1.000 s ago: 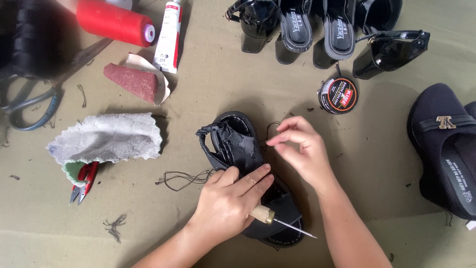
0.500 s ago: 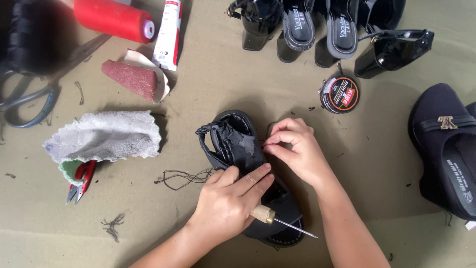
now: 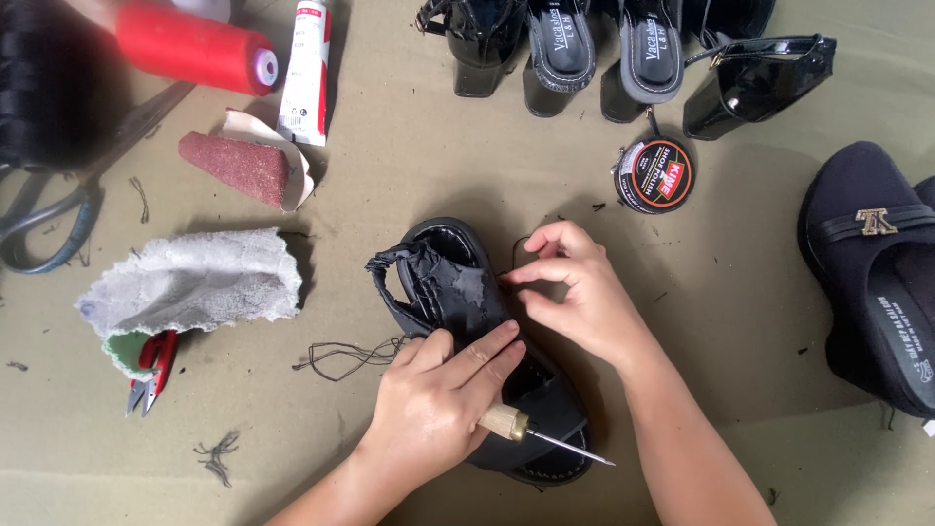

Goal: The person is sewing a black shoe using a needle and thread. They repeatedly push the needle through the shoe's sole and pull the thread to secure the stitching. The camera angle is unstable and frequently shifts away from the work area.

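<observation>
A small black sandal (image 3: 450,282) with a worn strap lies on the olive cloth in the middle. My left hand (image 3: 443,404) presses down on its middle and holds a wooden-handled awl (image 3: 545,436), whose metal point sticks out to the right. My right hand (image 3: 575,287) sits at the sandal's right edge, thumb and forefinger pinched on a dark thread (image 3: 518,255) by the strap. More dark thread (image 3: 341,356) trails left from the sandal.
Black heeled shoes (image 3: 623,58) line the top edge, with a round polish tin (image 3: 654,175) below them. A dark shoe (image 3: 877,282) lies right. On the left are a red thread spool (image 3: 195,47), glue tube (image 3: 304,68), sandpaper (image 3: 243,168), grey rag (image 3: 190,282), red snips (image 3: 151,370) and scissors (image 3: 49,219).
My right hand has moved slightly left and down onto the sandal's edge, its fingers closing on the thread. My left hand and the awl have stayed in place.
</observation>
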